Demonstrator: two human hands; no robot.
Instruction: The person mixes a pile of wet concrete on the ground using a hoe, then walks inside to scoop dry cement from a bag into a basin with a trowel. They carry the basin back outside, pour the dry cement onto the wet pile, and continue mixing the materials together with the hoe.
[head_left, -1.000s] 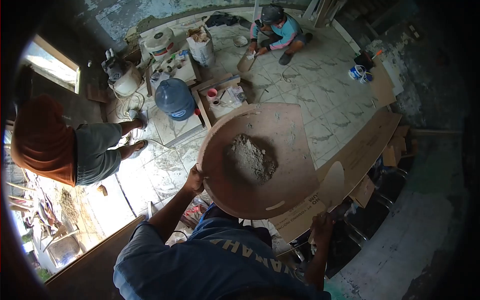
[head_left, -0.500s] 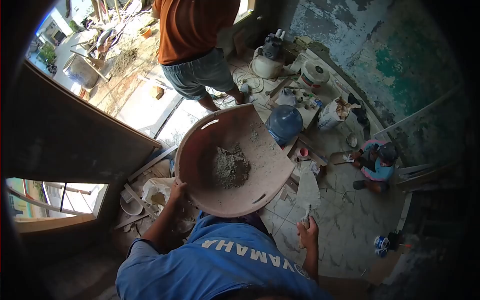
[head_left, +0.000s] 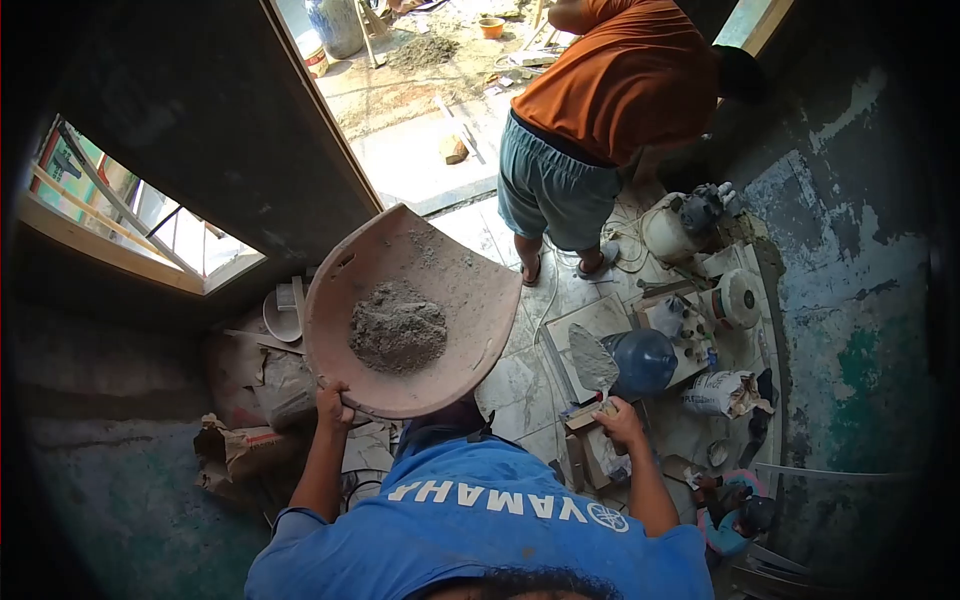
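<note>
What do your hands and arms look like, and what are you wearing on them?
My left hand and right hand are bare, without gloves. Short blue sleeves leave my forearms uncovered. They belong to a blue shirt with white YAMAHA lettering.

Basin (head_left: 430,340): matt, dusty, grit clinging inside. Mortar heap (head_left: 398,328): rough, crumbly. Water jug (head_left: 642,362): smooth, translucent plastic, glossy. Orange shirt (head_left: 620,75): soft, creased cloth. Wall (head_left: 850,260): rough, paint flaking. Floor tiles (head_left: 515,385): smooth, veined.
</note>
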